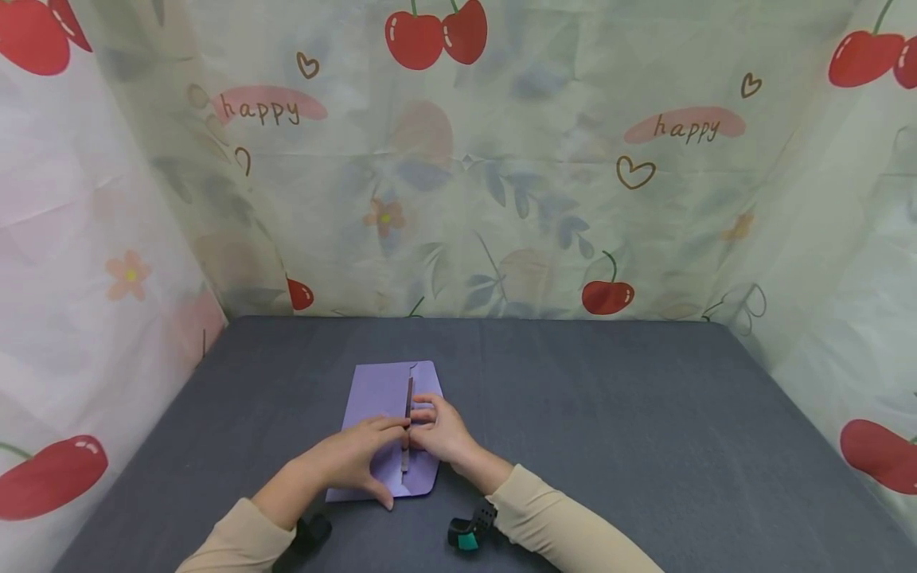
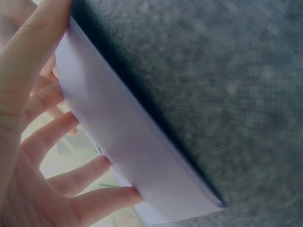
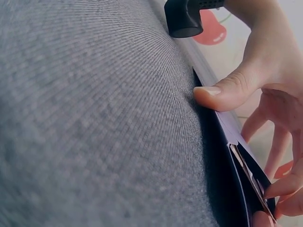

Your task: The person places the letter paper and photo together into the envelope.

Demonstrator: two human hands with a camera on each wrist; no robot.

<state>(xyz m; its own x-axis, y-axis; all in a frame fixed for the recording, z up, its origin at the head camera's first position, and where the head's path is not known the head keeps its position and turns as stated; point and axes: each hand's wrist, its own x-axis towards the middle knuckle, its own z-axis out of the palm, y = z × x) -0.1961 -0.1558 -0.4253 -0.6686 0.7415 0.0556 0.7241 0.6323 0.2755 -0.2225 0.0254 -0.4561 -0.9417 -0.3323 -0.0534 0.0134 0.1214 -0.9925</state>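
Observation:
A purple paper envelope point(image 1: 380, 382) lies on the dark table with its slit running away from me. A thin brown-edged insert point(image 3: 245, 163) shows inside that slit; its kind is unclear. My left hand point(image 1: 358, 454) rests across the envelope's left half, fingers extended to the slit and thumb at the near edge. In the left wrist view, the left fingertips point(image 2: 128, 195) touch the purple paper. From the right side, my right hand point(image 1: 446, 434) reaches the slit with bent fingers. The right fingertips point(image 3: 280, 187) and thumb pinch the insert's edge, as the right wrist view shows.
A dark grey cloth covers the table point(image 1: 609, 414). Printed curtains point(image 1: 530, 231) stand at the back and both sides. Black wrist devices point(image 1: 469, 529) sit under both wrists, close to the tabletop.

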